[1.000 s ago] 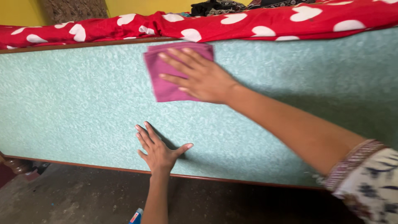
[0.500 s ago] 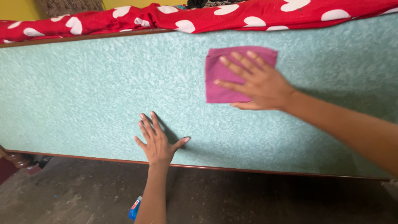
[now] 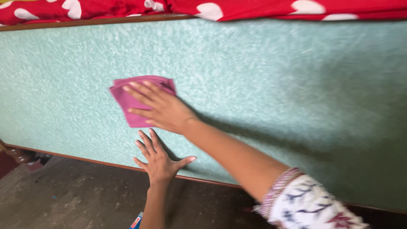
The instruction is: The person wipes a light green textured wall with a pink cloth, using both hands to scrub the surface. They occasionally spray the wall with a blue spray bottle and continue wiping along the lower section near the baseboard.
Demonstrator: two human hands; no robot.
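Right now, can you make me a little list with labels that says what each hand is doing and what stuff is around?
Right hand: right hand lies flat, fingers spread, on the folded magenta cloth
Cloth: pressed against the pale green textured panel with a brown wooden edge
Left hand: left hand open, palm on the panel near its lower edge, below the cloth
Above: red fabric with white heart shapes hangs over the panel's top edge
Below: dark concrete floor; a blue bottle beside the left forearm
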